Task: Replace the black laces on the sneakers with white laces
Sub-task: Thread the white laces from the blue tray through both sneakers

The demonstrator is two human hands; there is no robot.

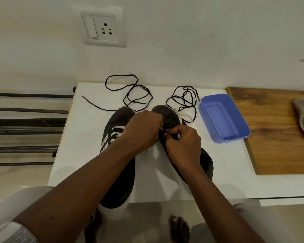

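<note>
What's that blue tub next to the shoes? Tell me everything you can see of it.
The blue tub is a rectangular, open-topped container with rounded corners, plastic by its smooth look. It stands upright, lidless, and nothing shows inside. It sits right of the right sneaker, across the edge where the white table meets the wooden board. A loose black lace ends near its far left corner; whether they touch is unclear. The left hand and right hand work at that sneaker, clear of the tub.

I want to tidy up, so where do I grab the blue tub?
Take the blue tub by its near short rim, coming from above on the right: it sits open side up, so a thumb fits inside.
</note>
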